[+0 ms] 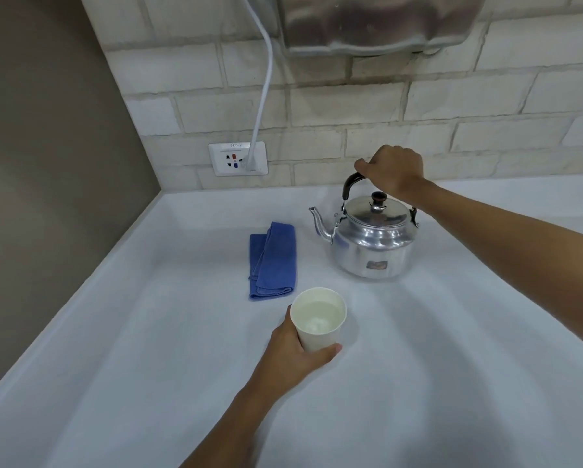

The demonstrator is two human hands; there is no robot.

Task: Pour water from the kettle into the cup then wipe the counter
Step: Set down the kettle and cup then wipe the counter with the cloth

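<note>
A shiny metal kettle [372, 243] stands upright on the white counter [452, 366], its spout pointing left. My right hand [393, 170] is closed around its black handle from above. In front of it stands a white paper cup [318, 319] with water inside, and my left hand [298, 354] wraps around its lower left side. A folded blue cloth [273, 261] lies flat on the counter, left of the kettle and just behind the cup.
A brick-pattern wall runs behind the counter, carrying a wall socket [237, 158] with a white cable [263, 92] plugged in. A metal appliance [377, 21] hangs above the kettle. A brown wall borders the counter's left edge.
</note>
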